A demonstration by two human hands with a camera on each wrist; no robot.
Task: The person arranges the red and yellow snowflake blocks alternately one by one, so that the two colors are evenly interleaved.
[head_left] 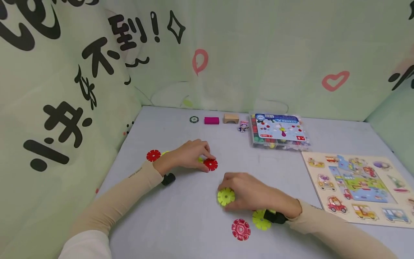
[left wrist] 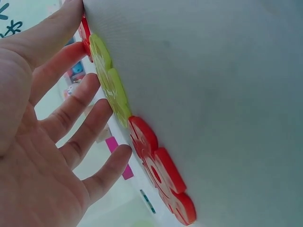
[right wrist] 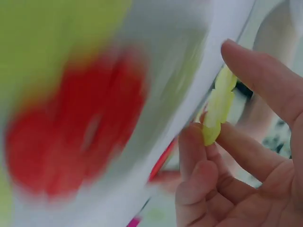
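My left hand (head_left: 190, 154) holds a red notched flower-shaped disc (head_left: 211, 164) by its edges between thumb and index finger, low on the table, with the other fingers spread. Behind it, partly hidden by that hand, lies a yellow-green disc (left wrist: 111, 80), and farther left another red disc (head_left: 153, 155). Nearer the front, my right hand (head_left: 247, 190) pinches a yellow-green flower disc (head_left: 226, 196) between thumb and fingertips, tilted up off the tabletop in the right wrist view. Below that hand lie a red disc (head_left: 240, 229) with ring markings and a yellow-green disc (head_left: 261, 220), partly covered by the wrist strap.
Along the back stand a small dark ring (head_left: 194, 119), a magenta block (head_left: 211, 121), a wooden arch block (head_left: 231, 118), a small figurine (head_left: 243, 126) and a clear box (head_left: 279, 131) of colourful pieces. A wooden picture puzzle board (head_left: 359, 189) lies at the right.
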